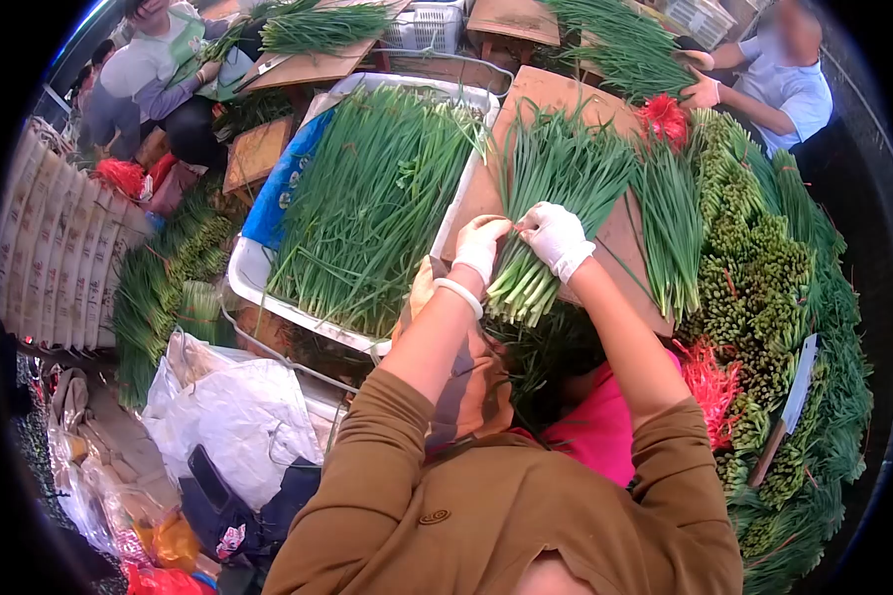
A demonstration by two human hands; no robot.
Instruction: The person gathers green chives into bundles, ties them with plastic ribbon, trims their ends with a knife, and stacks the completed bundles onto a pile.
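Note:
A bunch of garlic chives (564, 164) lies on a brown board (620, 253), its pale cut ends toward me. My left hand (482, 245), in a white glove, is closed at the bunch's left side with fingertips pinched together. My right hand (556, 240), also gloved, pinches over the top of the bunch. Between the fingertips shows a bit of red tie string (519, 227), partly hidden by the fingers. Right of this bunch lies another bunch of chives (668, 223). On the left stands a white tub (313, 325) full of loose chives (372, 198).
Tied bunches (759, 268) are piled at the right, with a knife (789, 402) and red strings (709, 387) on them. Two people (159, 74) (779, 84) handle chives at the far side. A white sack (238, 416) and stacked crates (60, 243) are left.

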